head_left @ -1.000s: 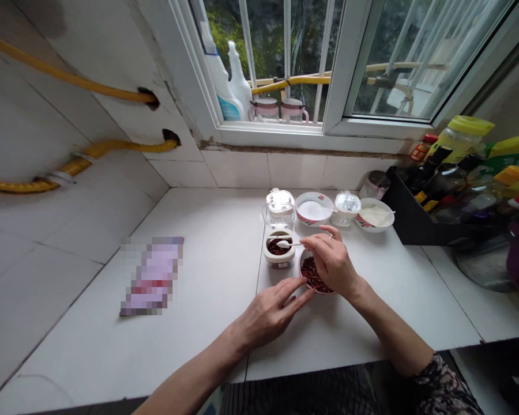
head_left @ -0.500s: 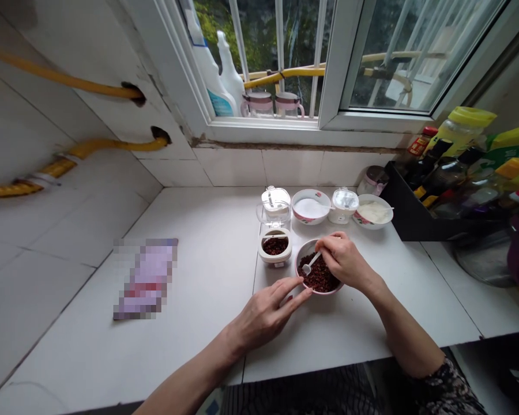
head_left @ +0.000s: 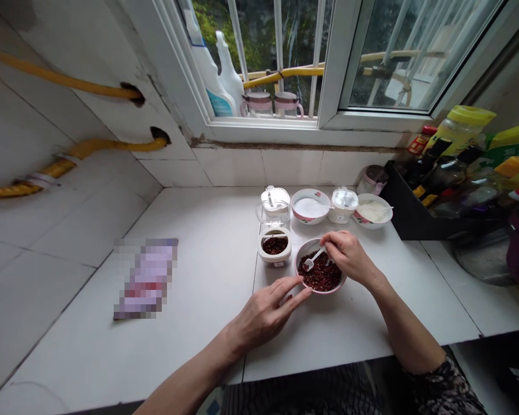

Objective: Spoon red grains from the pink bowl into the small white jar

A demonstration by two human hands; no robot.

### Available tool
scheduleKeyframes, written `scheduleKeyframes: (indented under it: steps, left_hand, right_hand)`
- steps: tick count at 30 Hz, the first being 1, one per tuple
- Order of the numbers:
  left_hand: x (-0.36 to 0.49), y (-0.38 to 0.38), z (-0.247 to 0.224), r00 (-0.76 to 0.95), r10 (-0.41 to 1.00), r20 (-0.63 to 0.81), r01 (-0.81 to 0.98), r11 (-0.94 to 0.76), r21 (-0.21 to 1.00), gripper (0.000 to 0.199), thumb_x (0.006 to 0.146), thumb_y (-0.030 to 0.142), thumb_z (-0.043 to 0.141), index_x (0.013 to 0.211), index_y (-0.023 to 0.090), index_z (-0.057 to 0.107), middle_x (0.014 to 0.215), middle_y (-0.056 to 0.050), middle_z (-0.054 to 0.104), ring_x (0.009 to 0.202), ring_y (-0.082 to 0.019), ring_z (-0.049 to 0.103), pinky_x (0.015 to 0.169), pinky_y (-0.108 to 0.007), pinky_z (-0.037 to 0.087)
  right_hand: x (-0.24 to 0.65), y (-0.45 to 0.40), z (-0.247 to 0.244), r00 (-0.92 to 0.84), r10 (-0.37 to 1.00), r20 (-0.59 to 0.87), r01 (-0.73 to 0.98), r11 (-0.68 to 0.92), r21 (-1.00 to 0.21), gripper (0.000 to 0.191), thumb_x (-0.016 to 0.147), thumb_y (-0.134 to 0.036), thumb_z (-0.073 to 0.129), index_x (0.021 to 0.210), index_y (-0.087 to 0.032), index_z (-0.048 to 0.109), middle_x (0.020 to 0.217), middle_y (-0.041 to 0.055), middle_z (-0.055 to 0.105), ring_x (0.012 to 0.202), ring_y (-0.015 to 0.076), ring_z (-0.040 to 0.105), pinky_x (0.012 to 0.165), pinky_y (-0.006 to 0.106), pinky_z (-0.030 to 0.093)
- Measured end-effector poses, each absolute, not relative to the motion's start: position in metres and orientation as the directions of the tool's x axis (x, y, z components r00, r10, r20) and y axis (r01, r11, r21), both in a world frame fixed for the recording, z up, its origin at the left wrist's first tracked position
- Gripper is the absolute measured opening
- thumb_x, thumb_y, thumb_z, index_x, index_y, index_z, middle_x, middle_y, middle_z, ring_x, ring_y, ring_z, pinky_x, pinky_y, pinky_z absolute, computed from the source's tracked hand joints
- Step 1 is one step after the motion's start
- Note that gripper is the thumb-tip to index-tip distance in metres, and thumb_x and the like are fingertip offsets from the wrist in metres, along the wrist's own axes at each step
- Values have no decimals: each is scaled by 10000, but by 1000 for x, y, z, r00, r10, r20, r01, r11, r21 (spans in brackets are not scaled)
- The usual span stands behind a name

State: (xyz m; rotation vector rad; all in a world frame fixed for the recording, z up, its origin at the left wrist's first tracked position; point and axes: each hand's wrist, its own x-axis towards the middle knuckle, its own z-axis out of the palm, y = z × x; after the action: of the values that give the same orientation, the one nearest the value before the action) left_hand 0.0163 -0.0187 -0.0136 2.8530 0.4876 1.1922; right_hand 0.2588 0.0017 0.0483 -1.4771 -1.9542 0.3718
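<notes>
A bowl of dark red-brown peppercorn-like bits stands on the white counter. Pinched in my right hand is the handle of a small white spoon, its tip at the bits on the bowl's left side. My left hand has its fingers spread, with fingertips touching the bowl's near left rim. Just left of the bowl is a jar with its clear lid raised, holding the same kind of bits and a white bar across its mouth.
Behind stand a lidded white jar, a bowl of white grains, another white-lidded jar and a bowl of pale powder. A black box of bottles is at right. A purple packet lies left.
My right hand has shifted slightly up and to the right, and the spoon's tip has moved a little right and up within the bowl. My left hand stays at the rim.
</notes>
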Motion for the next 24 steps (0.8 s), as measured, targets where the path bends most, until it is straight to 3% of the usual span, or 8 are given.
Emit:
scheduleKeyframes:
  steps: [9,13,18,24]
  left_hand:
    - [15,-20,-12,665,288,690,284,-951,123,419,908,-7,442,1265,149,594,1231,-139,593,1129,-206,615,854,-317,620]
    - [16,-19,-12,659,283,697,278,-953,125,419,909,-11,441,1267,143,594,1228,-142,589,1120,-206,615,853,-322,621]
    - [16,-19,-12,667,292,685,282,-950,130,400,923,11,446,1270,143,594,1230,-148,592,1122,-209,617,848,-327,621]
    - [16,-19,-11,664,279,693,270,-955,126,402,921,1,435,1268,129,592,1229,-152,581,1120,-214,610,846,-334,621]
  right_hand:
    - [259,3,48,-120,954,275,736,271,-621,221,874,-147,457,786,-212,649,641,7,658,755,193,616,829,332,431]
    - [259,3,49,-87,965,247,697,236,-677,212,860,-166,459,772,-202,648,583,-11,618,662,174,602,791,325,444]
    - [260,4,52,-10,989,146,474,133,-871,171,832,-241,495,772,-190,647,551,-34,572,527,133,560,578,261,443]
    - [252,6,60,123,982,143,181,120,-976,215,808,-372,617,841,-170,685,610,-6,634,532,131,587,572,278,497]
